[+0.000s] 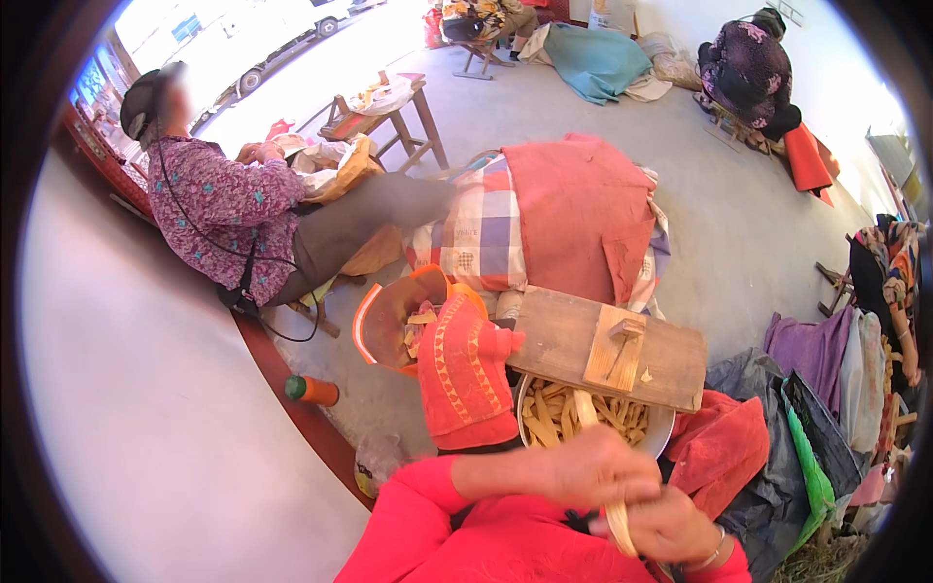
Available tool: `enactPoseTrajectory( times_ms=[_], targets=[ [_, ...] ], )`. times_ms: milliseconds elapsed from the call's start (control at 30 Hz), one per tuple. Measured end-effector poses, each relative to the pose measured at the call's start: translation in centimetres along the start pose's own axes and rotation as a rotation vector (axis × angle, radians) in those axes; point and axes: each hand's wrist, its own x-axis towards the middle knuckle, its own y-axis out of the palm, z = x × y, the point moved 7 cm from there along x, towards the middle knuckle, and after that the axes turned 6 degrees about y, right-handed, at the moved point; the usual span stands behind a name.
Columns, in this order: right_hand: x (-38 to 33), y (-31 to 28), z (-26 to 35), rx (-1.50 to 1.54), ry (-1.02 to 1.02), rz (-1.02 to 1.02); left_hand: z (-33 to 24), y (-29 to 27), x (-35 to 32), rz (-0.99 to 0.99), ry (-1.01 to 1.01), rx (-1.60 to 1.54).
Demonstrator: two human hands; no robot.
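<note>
Both hands work close together at the lower edge of the view, in front of the person's red sleeves. The left hand (583, 471) is curled shut around a long pale strip (601, 466) of husk-like material, its knuckles on top and the strip's upper end poking out above them. The right hand (671, 530), with a thin bangle at the wrist, is closed on the lower part of the same strip, which bends down past its fingers. The strip stands nearly upright between the two hands, just in front of a white bowl (663, 428) filled with more pale yellow strips (564, 413). A wooden board (573, 340) with a small block fixed on top lies across the bowl's far rim, covering part of it. To the left of the bowl an orange knitted garment (462, 374) is draped over an orange basket (384, 316) on the floor. Beyond the board a checked cloth (481, 233) and a red cloth (583, 214) cover a heap. Farther left another person in a purple patterned top (228, 209) sits on a low stool, and an orange bottle (313, 391) lies on the floor.
</note>
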Motion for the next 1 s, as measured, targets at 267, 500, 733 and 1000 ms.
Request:
enactPoseTrajectory(
  times_ms=[267,500,733,1000],
  targets=[
    [-3.1,-4.1,-0.2,0.038,-0.072,-0.764,-2.1,1.2,2.7,-0.029,-0.06,-0.409],
    [-0.2,-6.2,-10.8,-0.542,0.114,-0.988,11.7,4.8,-1.2,-0.402,-0.425,-0.875],
    [0.3,-4.3,-14.7,-0.819,0.286,-0.792,14.9,3.1,-4.9,-0.444,-0.293,0.093],
    [-2.3,-1.2,-24.7,0.286,0.593,-0.552,12.2,4.1,-5.6,-0.275,-0.135,0.767]
  ],
)
